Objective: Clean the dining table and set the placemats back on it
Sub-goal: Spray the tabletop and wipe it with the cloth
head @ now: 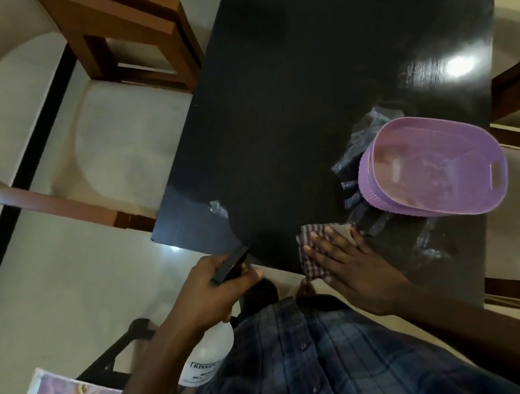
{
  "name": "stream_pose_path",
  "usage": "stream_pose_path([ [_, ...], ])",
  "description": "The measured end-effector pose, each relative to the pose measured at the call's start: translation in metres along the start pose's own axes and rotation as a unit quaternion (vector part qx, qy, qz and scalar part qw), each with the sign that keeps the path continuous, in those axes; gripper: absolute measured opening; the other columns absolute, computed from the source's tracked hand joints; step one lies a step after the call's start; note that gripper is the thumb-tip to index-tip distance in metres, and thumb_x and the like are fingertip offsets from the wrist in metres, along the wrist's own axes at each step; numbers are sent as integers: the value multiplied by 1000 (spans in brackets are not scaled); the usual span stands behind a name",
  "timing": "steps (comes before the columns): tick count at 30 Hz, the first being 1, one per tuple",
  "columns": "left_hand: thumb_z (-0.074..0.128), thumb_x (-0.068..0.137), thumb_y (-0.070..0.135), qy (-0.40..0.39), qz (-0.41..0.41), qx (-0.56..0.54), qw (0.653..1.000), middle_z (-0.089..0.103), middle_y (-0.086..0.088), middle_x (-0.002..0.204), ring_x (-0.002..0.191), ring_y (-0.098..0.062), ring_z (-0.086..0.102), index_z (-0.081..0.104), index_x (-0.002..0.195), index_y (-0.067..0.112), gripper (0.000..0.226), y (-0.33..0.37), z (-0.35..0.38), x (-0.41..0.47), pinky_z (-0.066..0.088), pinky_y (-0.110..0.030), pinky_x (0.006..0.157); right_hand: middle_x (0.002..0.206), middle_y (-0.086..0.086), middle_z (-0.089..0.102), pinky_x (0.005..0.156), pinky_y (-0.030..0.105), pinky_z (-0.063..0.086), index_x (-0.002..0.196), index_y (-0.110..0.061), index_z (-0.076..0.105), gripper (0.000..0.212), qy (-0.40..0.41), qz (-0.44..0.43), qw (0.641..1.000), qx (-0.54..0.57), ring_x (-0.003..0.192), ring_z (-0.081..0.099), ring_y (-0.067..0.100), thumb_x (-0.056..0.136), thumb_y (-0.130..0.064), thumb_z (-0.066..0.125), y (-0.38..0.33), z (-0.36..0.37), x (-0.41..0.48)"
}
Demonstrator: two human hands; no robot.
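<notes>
Partly hidden label (202, 368) on spray bottle (215, 343)

Black table (301, 85): cloth (314, 265), bags (360, 141), basket (430, 166)

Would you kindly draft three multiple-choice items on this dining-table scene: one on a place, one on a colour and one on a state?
1. Where does the checked cloth lie?
A. On a chair seat
B. At the near edge of the table
C. On the floor

2. What colour is the basket?
A. Purple
B. Green
C. White

3. What is the left hand doing?
A. Lying flat on the table
B. Hanging idle
C. Gripping the spray bottle

Answers:
1. B, the cloth lies at the near table edge under the flat right hand.
2. A, the basket's rim and base show purple.
3. C, the fingers curl round the bottle's black trigger head.
</notes>
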State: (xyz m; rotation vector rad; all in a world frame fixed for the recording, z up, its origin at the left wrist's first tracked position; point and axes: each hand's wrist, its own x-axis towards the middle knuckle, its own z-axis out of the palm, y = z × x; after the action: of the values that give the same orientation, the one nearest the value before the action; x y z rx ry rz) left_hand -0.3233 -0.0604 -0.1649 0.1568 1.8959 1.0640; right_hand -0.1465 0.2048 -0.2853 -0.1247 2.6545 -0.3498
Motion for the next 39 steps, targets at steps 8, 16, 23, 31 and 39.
stream_pose_path([
  [8,78,92,32,88,4,-64,994,69,-25,79,42,-20,51,73,75,11,27,-9,13,-38,44,-32,51,175,-2,-4,125,62,-9,166,-29,9,66,-19,-105,994,-7,159,-19,24,107,-40,36,-83,-17,104],
  [16,73,97,21,138,-3,-93,986,64,2,55,41,-17,48,66,61,20,37,-13,5,-48,43,-34,58,172,-8,-12,125,47,-19,166,-37,-1,62,-47,-193,980,-31,157,-23,17,111,-47,25,-47,-33,99],
  [23,78,93,33,97,-13,-82,992,64,-4,59,44,-20,54,70,68,16,31,-31,-26,-37,46,-34,53,171,-11,-19,126,54,-11,164,-41,-10,62,-63,-102,992,-22,154,-32,12,110,-49,19,-24,-28,62],
  [31,79,92,34,61,-2,-57,997,71,-18,75,48,-20,60,73,83,10,27,-49,-58,-26,50,-30,48,174,-1,-11,125,57,-16,166,-34,-1,66,-70,-192,978,-50,158,-21,26,107,-49,24,-100,-43,151],
  [39,78,93,31,81,9,-34,996,63,-8,58,41,-15,55,69,76,5,32,-47,-91,-15,46,-31,50,173,-1,-18,126,57,-13,166,-31,-9,69,-67,-157,984,-47,157,-26,22,109,-37,30,-144,-68,238],
])
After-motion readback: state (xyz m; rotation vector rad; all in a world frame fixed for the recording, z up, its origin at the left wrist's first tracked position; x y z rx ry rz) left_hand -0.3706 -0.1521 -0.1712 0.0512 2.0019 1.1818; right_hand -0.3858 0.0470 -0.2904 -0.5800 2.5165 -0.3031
